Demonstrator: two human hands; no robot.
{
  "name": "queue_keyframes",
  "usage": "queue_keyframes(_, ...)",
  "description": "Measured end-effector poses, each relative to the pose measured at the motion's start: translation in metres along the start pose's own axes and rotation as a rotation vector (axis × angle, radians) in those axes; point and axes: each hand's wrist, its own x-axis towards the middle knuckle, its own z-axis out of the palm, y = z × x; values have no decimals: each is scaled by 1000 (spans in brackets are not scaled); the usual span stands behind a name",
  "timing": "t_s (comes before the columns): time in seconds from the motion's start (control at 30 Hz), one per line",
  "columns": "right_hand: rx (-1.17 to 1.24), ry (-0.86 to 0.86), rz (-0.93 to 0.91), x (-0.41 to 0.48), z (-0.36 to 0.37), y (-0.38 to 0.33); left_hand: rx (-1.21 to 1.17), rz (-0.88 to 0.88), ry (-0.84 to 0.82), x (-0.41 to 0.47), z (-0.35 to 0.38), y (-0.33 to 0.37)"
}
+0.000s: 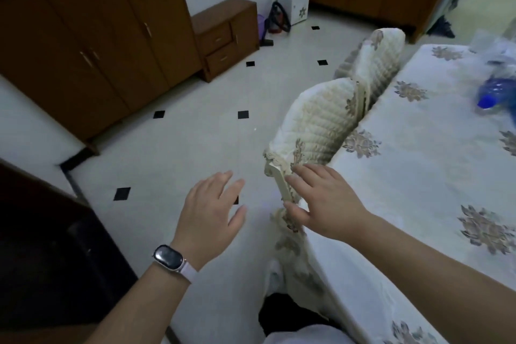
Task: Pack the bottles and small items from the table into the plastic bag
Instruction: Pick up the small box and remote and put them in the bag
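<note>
I see the table (418, 176) on my right, with two chairs tucked against its left edge, the near chair (315, 126) before the far chair (374, 64). A bottle (494, 92) lies on the table's far right side beside a plastic bag (497, 47). Cupboards (97, 36) line the left wall.

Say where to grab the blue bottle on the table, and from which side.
Probably the body of the blue bottle, just behind the cap, coming from above with the right hand. It seems to lie on its side on the table, cap toward the person, so the barrel is exposed; blur hides details.
</note>
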Motion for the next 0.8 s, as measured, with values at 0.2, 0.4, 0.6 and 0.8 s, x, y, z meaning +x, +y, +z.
queue_keyframes(0.2,72,-54,-34,133,46,24,99,-106,-106,78,0,-80)
queue_keyframes(0.4,112,-24,-90,240,53,43,169,-154,-85,154,-17,-130)
queue_keyframes(0.6,69,2,-82,309,65,67,141,-111,-57,214,-3,-184)
queue_keyframes(0.8,-4,-13,33,369,96,100,61,9,-30,299,41,-245)
